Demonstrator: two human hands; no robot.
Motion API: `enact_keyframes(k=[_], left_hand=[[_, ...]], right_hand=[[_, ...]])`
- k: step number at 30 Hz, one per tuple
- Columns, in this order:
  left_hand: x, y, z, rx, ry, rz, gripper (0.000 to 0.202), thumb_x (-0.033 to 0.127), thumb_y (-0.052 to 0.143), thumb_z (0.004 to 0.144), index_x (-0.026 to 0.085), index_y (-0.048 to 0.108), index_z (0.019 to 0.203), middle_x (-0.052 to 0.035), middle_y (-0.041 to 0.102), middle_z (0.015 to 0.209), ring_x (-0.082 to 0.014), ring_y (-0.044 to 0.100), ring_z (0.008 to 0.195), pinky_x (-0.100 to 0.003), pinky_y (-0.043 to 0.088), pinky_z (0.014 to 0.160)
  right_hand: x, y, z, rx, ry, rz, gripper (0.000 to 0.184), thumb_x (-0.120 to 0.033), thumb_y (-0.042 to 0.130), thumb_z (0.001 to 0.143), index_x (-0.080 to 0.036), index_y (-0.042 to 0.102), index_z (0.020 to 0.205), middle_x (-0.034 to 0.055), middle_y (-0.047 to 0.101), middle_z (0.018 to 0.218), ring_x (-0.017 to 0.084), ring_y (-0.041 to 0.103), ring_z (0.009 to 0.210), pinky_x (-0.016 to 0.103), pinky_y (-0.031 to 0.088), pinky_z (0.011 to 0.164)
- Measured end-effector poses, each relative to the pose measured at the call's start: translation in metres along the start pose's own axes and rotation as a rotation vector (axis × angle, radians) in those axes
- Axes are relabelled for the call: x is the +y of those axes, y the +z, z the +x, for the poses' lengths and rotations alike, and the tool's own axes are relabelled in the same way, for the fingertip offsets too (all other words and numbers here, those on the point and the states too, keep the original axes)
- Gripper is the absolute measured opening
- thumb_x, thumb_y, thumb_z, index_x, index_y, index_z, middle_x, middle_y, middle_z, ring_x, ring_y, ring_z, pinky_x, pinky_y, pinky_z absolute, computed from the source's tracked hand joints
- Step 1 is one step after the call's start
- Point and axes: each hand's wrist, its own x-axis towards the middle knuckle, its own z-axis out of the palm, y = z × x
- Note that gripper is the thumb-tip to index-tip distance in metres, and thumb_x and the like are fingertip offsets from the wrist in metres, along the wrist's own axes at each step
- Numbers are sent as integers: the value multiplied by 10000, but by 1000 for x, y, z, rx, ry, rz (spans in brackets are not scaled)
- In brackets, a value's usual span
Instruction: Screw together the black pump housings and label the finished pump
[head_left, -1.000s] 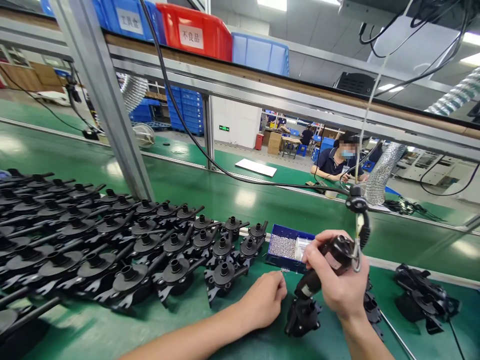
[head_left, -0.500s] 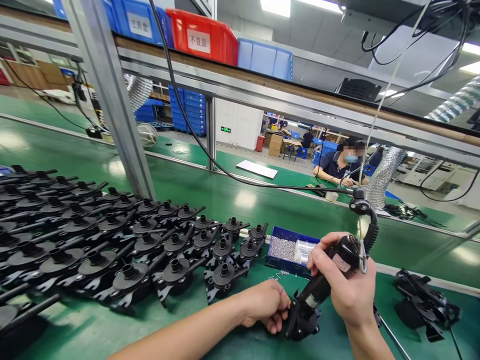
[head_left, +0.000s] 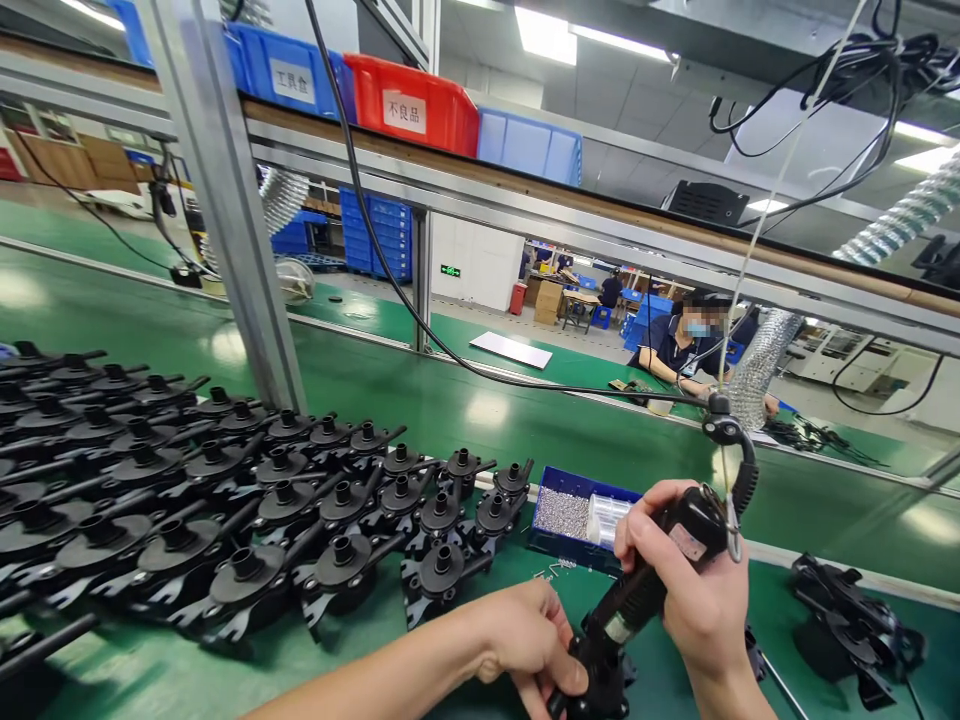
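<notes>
Hands near right on the desk (head_left: 187,670): left hand (head_left: 529,640) pinching black part (head_left: 600,670), right hand (head_left: 686,590) wrapped around electric screwdriver (head_left: 660,570).

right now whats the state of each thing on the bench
left hand: gripping black part
right hand: gripping screwdriver, tip down on the part
screw tray: open, holds screws
finished parts: lined up in rows

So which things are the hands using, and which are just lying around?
In use: right hand grips the screwdriver; left hand steadies the black part; screw tray close by.

Lying about: rows of parts, red bin, blue bins, white sheet.
</notes>
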Motion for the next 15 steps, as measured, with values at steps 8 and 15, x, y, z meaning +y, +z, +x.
enact_keyframes(k=[8,15], left_hand=[[-8,-15,4,-37,-24,10,730,297,1102,247,204,539,702,-24,687,547,-231,685,466,-473,688,473],[5,-10,-12,-44,-26,35,624,319,1076,328,200,552,644,-9,666,565,-190,668,472,-305,627,401]], right_hand=[[2,9,-6,-19,-3,70,176,-369,760,993,-248,634,1008,-20,672,719,162,643,612,263,547,555],[0,10,-5,-338,124,282,250,-415,793,938,-244,627,1016,6,670,764,191,619,644,335,506,618]])
